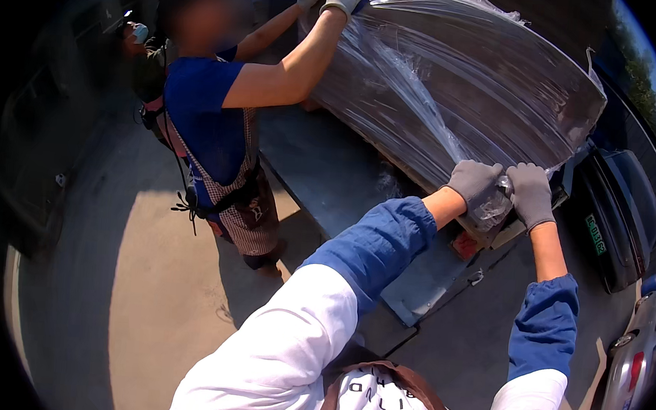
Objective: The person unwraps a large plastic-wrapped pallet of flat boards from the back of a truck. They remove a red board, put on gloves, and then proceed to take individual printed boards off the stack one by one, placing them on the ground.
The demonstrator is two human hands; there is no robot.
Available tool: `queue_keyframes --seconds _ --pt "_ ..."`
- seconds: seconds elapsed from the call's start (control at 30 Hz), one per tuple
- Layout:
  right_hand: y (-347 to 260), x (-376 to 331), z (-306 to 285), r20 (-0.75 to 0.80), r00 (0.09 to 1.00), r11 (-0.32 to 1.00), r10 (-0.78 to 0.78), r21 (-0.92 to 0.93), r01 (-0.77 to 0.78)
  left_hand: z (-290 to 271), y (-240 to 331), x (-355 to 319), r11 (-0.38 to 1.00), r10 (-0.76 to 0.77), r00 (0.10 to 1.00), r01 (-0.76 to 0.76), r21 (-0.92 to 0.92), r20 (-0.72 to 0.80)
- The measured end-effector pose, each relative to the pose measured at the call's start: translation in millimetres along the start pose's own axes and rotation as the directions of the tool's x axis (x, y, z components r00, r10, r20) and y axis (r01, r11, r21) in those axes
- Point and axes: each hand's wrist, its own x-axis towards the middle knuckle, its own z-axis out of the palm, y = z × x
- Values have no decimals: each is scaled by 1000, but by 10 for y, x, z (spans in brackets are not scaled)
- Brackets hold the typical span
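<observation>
1. Sunny, hard ground (166,270) lies outdoors, with dark shade on parts of it. At the right stand a black car (604,229) and a silver car (638,359).
2. Big and dark, a wrapped load (526,97) sits in front of the person, on the far side of a flat grey platform (425,282).
3. Clear plastic wrap (417,98) goes over the load, and a twisted strip of it runs down to the hands.
4. The left hand (474,182), in a grey glove, is curled closed on the bunched wrap.
5. The right hand (529,193), also in a grey glove, is just beside it, fingers bent in tight on the same wrap.
6. A co-worker in a blue shirt (205,122) reaches up to the wrap with gloved hands.
</observation>
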Motion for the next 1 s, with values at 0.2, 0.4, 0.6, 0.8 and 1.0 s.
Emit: queue_keyframes --seconds 0.2,0.4,0.6,0.8,1.0 --pt "526 -923 286 252 944 967 213 -192 -167 775 605 284 976 158 981 -172 132 115" --pt "819 -641 246 273 917 948 291 -213 -237 751 549 967 958 286 954 -282 -51 94" --pt "1022 -416 276 322 847 906 423 -178 -384 993 677 1251 997 53 983 -63 55 174" --pt "760 3 0 368 850 926 376 -191 -327 318 449 1161 1000 -26 961 24 11 275" --pt "353 -149 284 68 971 972 230 -67 -226 91 199 625 999 29 965 -36 21 261"
